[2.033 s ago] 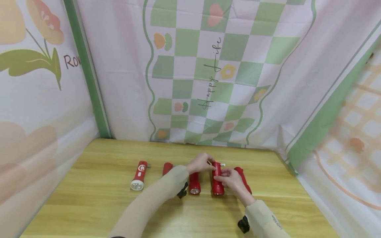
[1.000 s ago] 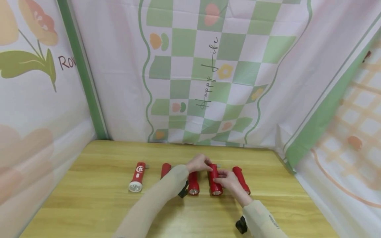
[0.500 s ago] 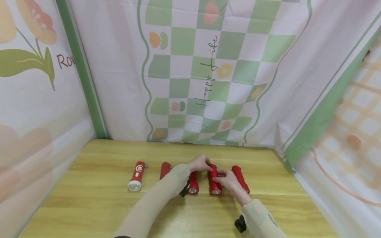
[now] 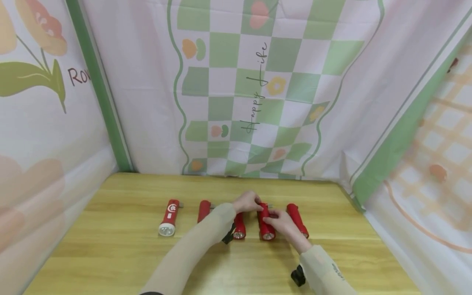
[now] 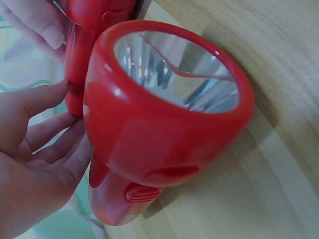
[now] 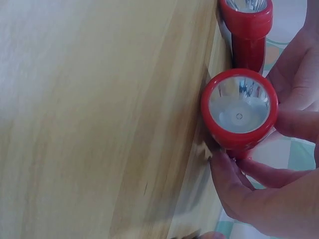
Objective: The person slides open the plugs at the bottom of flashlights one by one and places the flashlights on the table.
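A red flashlight (image 4: 267,226) lies on the table between both hands, lens toward me. My left hand (image 4: 248,202) pinches its tail end between thumb and fingers. My right hand (image 4: 283,222) grips its body from the right; in the right wrist view, thumb and fingers of the right hand (image 6: 269,196) sit around it behind the round lens (image 6: 239,112). A metal prong (image 4: 270,206) sticks out at the tail. Left of it, another red flashlight (image 4: 239,227) is partly covered by the left wrist; it looms large in the left wrist view, its clear reflector (image 5: 174,74) facing the camera.
On the left lies a red flashlight with a white head (image 4: 167,229) and a side prong. A red flashlight (image 4: 204,210) is half hidden by the left sleeve. Another red flashlight (image 4: 295,215) lies right of the right hand. A patterned curtain (image 4: 254,102) hangs behind the wooden table (image 4: 121,246).
The held flashlight has tilted, so its lens shows more than two seconds ago. Both hands stay on it in nearly the same place. The head view has shifted slightly.
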A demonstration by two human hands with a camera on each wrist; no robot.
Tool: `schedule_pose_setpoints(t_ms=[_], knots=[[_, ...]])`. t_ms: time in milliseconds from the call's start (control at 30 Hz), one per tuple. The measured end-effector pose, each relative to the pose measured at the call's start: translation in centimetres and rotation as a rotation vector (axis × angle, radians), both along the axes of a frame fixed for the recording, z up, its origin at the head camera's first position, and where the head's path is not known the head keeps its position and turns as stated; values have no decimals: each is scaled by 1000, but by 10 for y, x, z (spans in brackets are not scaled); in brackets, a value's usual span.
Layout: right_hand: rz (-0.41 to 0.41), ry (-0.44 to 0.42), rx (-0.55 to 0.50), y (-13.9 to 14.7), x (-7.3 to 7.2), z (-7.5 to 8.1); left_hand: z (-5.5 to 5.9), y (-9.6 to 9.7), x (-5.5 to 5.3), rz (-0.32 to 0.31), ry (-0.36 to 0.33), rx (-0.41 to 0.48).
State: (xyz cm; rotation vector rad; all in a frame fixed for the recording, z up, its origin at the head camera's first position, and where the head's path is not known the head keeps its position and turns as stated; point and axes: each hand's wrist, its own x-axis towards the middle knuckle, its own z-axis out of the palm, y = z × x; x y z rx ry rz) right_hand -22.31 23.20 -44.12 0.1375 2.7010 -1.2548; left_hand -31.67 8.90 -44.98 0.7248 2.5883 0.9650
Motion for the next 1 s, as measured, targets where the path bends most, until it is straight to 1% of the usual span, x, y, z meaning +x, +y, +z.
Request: schedule_pose_setpoints(t_ms=[100,133,200,300,467,567,667,800,933,1000], knots=[[-2,-11,3,2,1,0,-1,1,-2,-19,-4,9],[-7,-16,0,2,1,-1,-2,1,-2,-36,12,15],[-10,-18,-5,3,1,-2,-2,2,-2,-43,23,8],[-16,-17,-2,5,2,-3,0,4,1,-45,57,0],[-24,-10,9,8,3,-2,1,12,8,-19,110,-16],[-26,-14,10,8,3,-1,0,16,12,1,131,-26],[-35,-14,1,8,4,0,0,19,13,13,136,-41],[-46,-18,-15,9,6,1,1,21,12,13,138,-48],[-52,-20,-22,10,7,2,-1,22,11,10,154,-51],[-55,-21,-34,10,7,2,-2,23,11,12,180,-60]])
